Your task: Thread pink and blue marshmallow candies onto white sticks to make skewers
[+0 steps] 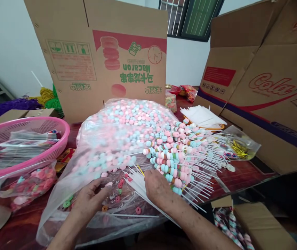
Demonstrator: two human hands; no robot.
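Pastel candies heaped; candy-loaded skewers piled at right; white sticks bunched aslant.

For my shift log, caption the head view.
Left hand by loose pink sweets, right hand at white sticks, near skewered sweets.

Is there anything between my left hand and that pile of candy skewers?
Yes. Going straight across, your right hand and the white sticks beside it lie between your left hand and the candy skewers.
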